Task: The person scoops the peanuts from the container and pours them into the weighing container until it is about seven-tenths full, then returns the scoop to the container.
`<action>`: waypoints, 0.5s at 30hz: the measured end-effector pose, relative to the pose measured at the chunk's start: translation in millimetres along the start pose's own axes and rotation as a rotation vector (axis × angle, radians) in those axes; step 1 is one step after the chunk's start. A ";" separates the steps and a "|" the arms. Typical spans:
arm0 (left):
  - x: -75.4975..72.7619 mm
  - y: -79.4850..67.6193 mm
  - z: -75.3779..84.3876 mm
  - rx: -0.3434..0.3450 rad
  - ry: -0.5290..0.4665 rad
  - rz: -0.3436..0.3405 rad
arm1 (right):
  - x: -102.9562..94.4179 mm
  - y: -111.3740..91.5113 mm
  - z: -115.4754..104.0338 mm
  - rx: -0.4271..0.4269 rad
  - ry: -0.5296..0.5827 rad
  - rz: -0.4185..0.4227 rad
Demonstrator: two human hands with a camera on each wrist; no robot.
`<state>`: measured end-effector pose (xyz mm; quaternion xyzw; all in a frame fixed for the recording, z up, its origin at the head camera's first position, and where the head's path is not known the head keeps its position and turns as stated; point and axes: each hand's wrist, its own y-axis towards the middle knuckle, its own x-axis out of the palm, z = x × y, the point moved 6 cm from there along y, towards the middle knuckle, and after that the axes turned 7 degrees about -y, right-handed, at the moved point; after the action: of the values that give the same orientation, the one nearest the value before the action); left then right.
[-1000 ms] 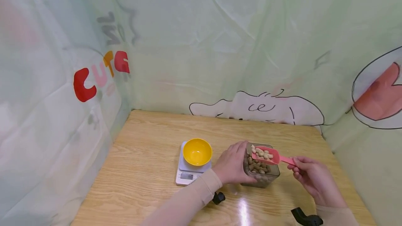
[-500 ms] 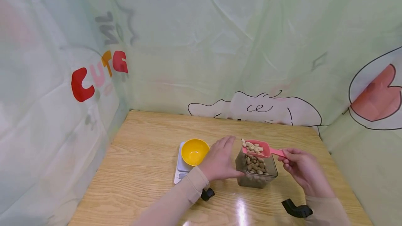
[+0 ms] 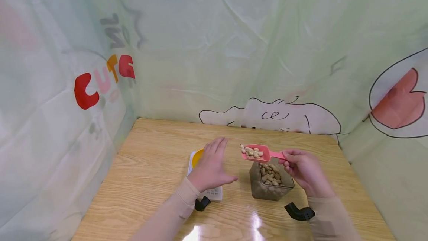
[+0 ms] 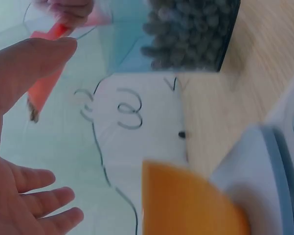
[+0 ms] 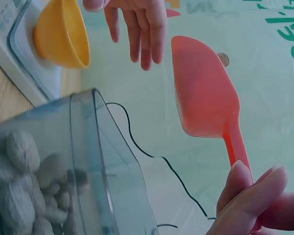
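Note:
My right hand [image 3: 305, 170] pinches the handle of a pink-red scoop [image 5: 203, 93] between thumb and fingers. Several peanuts [image 3: 252, 152] lie in the scoop, which is held level above the left rim of a clear container [image 3: 267, 192]. More peanuts [image 5: 19, 196] fill part of that container. My left hand [image 3: 208, 168] is in the air with fingers spread and holds nothing. Behind it in the head view, a yellow bowl [image 5: 63, 34] sits on a white kitchen scale [image 3: 214, 195]; the hand covers much of both.
The wooden table [image 3: 150, 181] runs back to a printed curtain [image 3: 200, 66], which also hangs along both sides. A black curved piece [image 3: 299, 212] is attached at my right wrist, and another black piece [image 3: 202, 203] at my left.
My left hand has let go of the container and moved left, in front of the bowl. My right hand has carried the loaded scoop left and slightly up.

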<state>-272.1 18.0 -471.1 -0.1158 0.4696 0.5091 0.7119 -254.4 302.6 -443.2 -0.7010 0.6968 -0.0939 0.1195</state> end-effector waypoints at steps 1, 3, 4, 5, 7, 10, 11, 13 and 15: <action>-3.4 -2.9 -3.8 -0.012 -0.006 0.004 | 2.5 1.6 0.0 0.004 -0.001 0.001; -10.1 -8.5 -10.5 -0.031 -0.019 0.014 | 7.8 4.5 -0.2 0.006 -0.003 0.000; -13.1 -11.2 -13.8 -0.042 -0.023 0.018 | 10.4 5.9 -0.2 0.005 -0.005 -0.002; -15.8 -13.9 -17.0 -0.052 -0.022 0.021 | 13.0 7.1 -0.3 0.002 -0.007 -0.004; -20.3 -19.2 -23.5 -0.073 -0.013 0.026 | 18.7 9.7 -0.5 -0.006 -0.015 -0.008; -25.1 -26.6 -33.7 -0.102 -0.014 0.036 | 27.2 13.3 -0.4 -0.017 -0.037 -0.012; -26.5 -29.0 -37.1 -0.112 -0.016 0.040 | 30.1 14.3 -0.2 -0.018 -0.047 -0.013; -28.5 -33.6 -43.7 -0.133 -0.018 0.044 | 36.6 16.4 -0.1 -0.027 -0.072 -0.019; -29.7 -37.8 -50.1 -0.153 -0.026 0.049 | 43.5 18.2 0.1 -0.038 -0.099 -0.023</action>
<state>-269.4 -49.7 -486.2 -0.1518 0.4230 0.5620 0.6944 -271.3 259.1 -450.2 -0.7149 0.6836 -0.0470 0.1393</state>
